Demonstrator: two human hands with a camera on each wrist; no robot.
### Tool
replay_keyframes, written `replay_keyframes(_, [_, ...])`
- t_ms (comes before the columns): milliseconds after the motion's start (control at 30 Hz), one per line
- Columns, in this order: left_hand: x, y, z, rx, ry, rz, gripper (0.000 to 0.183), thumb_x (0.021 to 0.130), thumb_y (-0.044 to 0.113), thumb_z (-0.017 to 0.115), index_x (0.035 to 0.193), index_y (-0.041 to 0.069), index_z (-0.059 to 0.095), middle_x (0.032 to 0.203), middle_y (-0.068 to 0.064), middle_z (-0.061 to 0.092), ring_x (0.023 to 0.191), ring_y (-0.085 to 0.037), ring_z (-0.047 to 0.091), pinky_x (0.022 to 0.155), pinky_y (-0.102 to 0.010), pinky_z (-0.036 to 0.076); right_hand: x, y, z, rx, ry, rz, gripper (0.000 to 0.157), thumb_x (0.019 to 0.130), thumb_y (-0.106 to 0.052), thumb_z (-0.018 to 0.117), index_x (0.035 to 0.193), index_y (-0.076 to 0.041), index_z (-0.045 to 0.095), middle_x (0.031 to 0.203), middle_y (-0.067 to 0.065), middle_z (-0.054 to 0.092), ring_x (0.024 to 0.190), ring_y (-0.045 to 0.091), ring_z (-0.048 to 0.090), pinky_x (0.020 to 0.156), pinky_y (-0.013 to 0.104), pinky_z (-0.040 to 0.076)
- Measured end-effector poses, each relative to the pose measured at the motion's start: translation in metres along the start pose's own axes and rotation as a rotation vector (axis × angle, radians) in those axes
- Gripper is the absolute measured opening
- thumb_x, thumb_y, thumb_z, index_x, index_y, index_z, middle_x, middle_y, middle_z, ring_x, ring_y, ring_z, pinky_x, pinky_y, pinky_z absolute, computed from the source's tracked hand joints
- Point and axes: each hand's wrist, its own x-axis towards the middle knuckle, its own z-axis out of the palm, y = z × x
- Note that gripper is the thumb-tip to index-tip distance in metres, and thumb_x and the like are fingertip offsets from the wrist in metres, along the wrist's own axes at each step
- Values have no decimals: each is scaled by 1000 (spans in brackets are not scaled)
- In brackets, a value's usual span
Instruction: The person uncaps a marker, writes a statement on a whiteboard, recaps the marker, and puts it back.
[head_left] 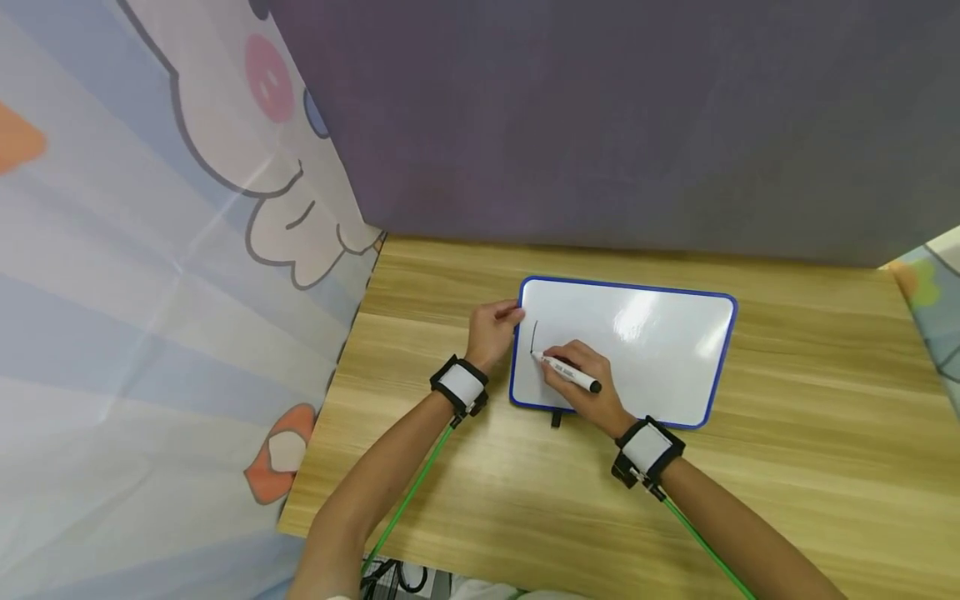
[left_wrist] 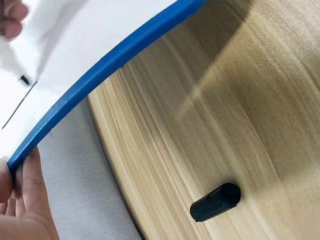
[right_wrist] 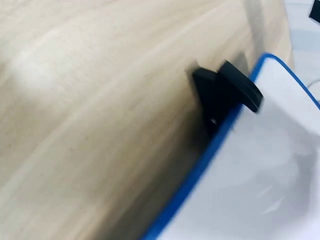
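Note:
A whiteboard (head_left: 645, 350) with a blue frame lies on the wooden table. My left hand (head_left: 491, 333) grips its left edge, thumb on top and fingers underneath, as the left wrist view shows at the blue frame (left_wrist: 80, 95). Above the board's lower left part, my right hand (head_left: 588, 379) holds a white marker (head_left: 570, 373) with a black end. The marker's tip meets the lower end of a short, nearly vertical black line (head_left: 533, 336). Neither the right hand nor the marker appears in the right wrist view.
A black two-part piece (right_wrist: 227, 90) sits at the board's blue edge in the blurred right wrist view. On the wooden table (head_left: 420, 283), a short black cylinder (left_wrist: 215, 202) shows beside the board. A grey panel (head_left: 600, 125) stands behind; a patterned cloth (head_left: 150, 292) hangs left.

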Motion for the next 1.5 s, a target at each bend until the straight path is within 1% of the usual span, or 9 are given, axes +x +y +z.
replay_keyframes(167, [-2,-2,0,2,8,-16,21,86,9,65,103,-1,70,100,-17,71,87,-25,69,70,-26,56,11,-15,-3,18,70,37,19,73,8,70,92,6,67,81,16,63,70,14,55,62,7,43])
replay_keyframes(300, [-4,-7,1,8,-1,-27,21,86,10,64,103,-1,70,100,-17,71,86,-25,69,69,-25,56,15,-25,-6,19,74,59,18,73,9,69,91,7,67,81,17,62,70,13,55,63,8,44])
replay_keyframes(433, [-5,-12,2,14,-7,-23,21,87,11,64,103,-1,70,100,-16,71,85,-24,69,67,-24,56,9,-11,-3,23,62,59,18,74,5,70,91,2,68,81,13,63,71,7,55,62,12,46])
replay_keyframes(533, [-4,-14,3,15,-2,-15,21,87,11,65,103,0,71,99,-16,72,85,-23,69,67,-24,55,9,-12,-4,14,47,60,17,74,5,70,91,3,68,81,14,64,72,10,56,63,11,46])
replay_keyframes(667, [-4,-16,5,4,-6,-22,21,87,11,65,103,0,71,99,-16,72,84,-23,69,67,-23,55,13,-25,-5,-3,30,70,16,73,10,69,89,7,67,81,18,63,71,18,57,65,8,44])
replay_keyframes(900, [-4,-16,8,-4,-12,-24,21,86,10,65,103,-1,70,99,-17,71,83,-23,69,66,-22,55,11,-22,-7,-27,10,81,16,75,9,68,90,6,66,81,16,63,72,17,57,65,9,44])
replay_keyframes(1067, [-2,-14,6,7,-5,-5,21,86,9,65,104,-1,70,100,-17,71,84,-24,69,67,-23,56,11,-20,-9,-37,42,100,17,74,9,68,90,5,67,81,15,63,71,15,55,63,8,43])
replay_keyframes(1233, [0,-15,3,1,13,-5,21,86,8,65,104,-2,70,101,-18,71,85,-24,69,68,-24,56,12,-18,-9,-26,57,111,16,75,7,69,91,6,67,81,17,63,70,15,56,62,8,44])
replay_keyframes(1500, [1,-16,5,-6,15,-28,21,86,9,65,103,-2,70,99,-18,71,84,-24,69,68,-24,56,18,-13,-13,-32,151,97,14,75,7,69,89,5,67,79,14,62,71,9,54,63,7,43])
